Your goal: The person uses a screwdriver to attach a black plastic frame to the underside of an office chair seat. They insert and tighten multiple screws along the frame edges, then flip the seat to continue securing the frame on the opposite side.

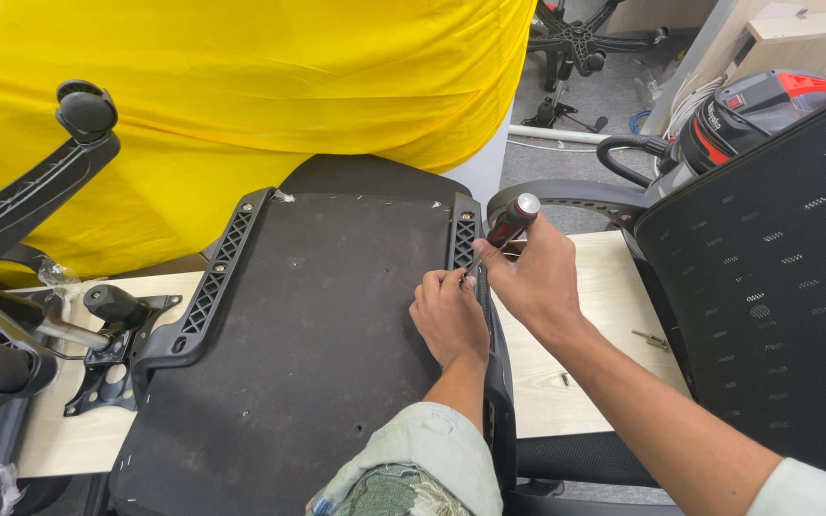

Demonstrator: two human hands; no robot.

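at far left lay the chair base (11,220) and a mechanism plate (117,349). on the upturned seat (308,325) our left hand (449,315) pinched something small at the bracket (464,244); our right hand (528,277) gripped the screwdriver (504,229), tip there. we judged fastening underway, needing steady alignment.

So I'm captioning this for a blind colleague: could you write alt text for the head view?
A person's right hand holds a screwdriver against the side bracket of an upturned chair seat, while the left hand steadies its tip. The seat lies on a pale wooden table, with a yellow cloth behind.
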